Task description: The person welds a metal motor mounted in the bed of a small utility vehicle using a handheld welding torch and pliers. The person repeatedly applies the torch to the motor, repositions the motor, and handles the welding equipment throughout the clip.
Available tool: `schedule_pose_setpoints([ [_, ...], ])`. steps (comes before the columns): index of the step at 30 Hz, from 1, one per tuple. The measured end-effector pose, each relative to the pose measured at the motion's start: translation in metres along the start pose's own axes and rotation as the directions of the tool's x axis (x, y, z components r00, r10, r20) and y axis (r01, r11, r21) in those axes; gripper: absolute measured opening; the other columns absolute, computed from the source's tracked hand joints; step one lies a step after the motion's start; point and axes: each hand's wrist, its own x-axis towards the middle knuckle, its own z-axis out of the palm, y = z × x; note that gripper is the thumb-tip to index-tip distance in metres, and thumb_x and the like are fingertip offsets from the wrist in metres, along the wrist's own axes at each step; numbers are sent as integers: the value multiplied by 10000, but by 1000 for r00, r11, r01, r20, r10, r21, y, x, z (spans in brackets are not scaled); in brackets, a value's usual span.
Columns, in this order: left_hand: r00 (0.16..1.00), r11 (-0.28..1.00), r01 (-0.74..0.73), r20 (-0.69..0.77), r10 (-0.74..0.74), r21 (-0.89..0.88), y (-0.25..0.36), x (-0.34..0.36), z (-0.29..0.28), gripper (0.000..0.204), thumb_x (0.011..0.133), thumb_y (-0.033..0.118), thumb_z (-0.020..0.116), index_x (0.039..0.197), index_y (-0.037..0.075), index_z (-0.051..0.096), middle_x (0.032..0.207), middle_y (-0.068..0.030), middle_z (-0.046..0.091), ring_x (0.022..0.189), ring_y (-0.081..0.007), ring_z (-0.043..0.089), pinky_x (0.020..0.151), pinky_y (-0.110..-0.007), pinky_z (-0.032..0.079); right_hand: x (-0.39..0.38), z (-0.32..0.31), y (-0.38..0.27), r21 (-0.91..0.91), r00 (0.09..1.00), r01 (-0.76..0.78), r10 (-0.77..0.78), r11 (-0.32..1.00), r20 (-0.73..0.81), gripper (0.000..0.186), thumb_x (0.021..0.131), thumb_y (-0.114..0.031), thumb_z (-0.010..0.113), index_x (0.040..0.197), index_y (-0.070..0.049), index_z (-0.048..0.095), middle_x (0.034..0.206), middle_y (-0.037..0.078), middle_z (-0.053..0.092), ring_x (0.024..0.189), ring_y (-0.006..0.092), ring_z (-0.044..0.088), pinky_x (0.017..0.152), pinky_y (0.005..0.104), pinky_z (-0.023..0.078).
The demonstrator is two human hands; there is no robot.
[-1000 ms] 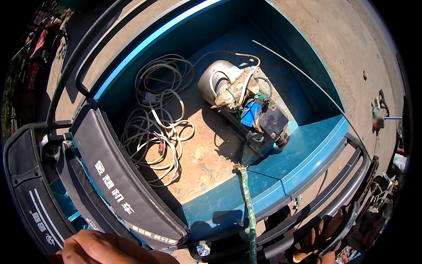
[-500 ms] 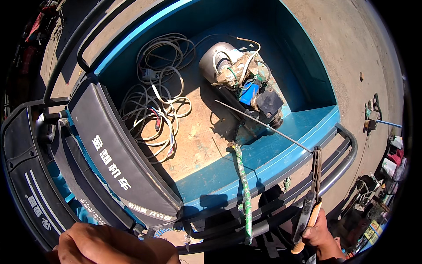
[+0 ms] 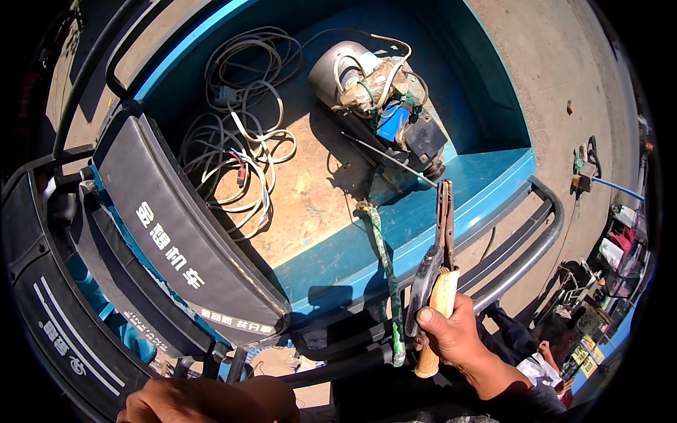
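Note:
My right hand [image 3: 453, 331] is wrapped round the handle of a welding electrode holder [image 3: 444, 233], which has a tan grip and a black lever. Its rusty jaws point away from me, over the near edge of the blue cargo box [image 3: 331, 262]. Clamped in them is a thin grey welding rod [image 3: 388, 158], angling up and left in front of a motor unit [image 3: 374, 88] that lies in the box. At the lower left edge my left hand [image 3: 204, 400] is curled closed, apart from the holder. What it holds, if anything, is hidden.
Coiled pale cables [image 3: 247, 134] lie on the box floor. A green-and-white wrapped stick [image 3: 384, 271] leans over the near edge beside a black tubular rail [image 3: 525, 264]. A black padded backrest [image 3: 159, 204] stands left. On the ground at right is a small tool with a blue line [image 3: 584, 174].
My right hand has moved left and forward with the electrode holder. The rod's visible length looks shorter now. My left hand has shifted slightly right and lower, and the view has shifted a little.

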Motion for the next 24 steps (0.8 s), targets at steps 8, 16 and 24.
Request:
schedule_pose_setpoints([
  [8,999,998,41,-20,-42,-55,4,-2,-8,399,887,78,636,1272,114,538,788,-20,544,562,-149,570,536,-287,513,22,28,2,27,998,-1,3,1000,-70,361,852,-291,779,912,-1,574,688,48,573,500,115,548,451,264,489],
  [16,796,882,466,-402,-452,-68,-16,-68,-18,138,943,84,571,949,-54,573,804,-149,659,648,-185,648,632,-294,550,21,42,-34,-355,993,114,-93,928,76,394,832,-221,802,1048,34,594,845,48,644,693,94,604,618,259,519],
  [24,517,498,844,-59,-854,199,-48,-171,8,152,939,64,593,1060,-22,623,939,-128,674,825,-161,655,754,-277,512,4,20,-114,-662,987,160,-95,732,133,460,796,-239,830,1035,79,599,908,76,665,818,110,616,747,285,522],
])
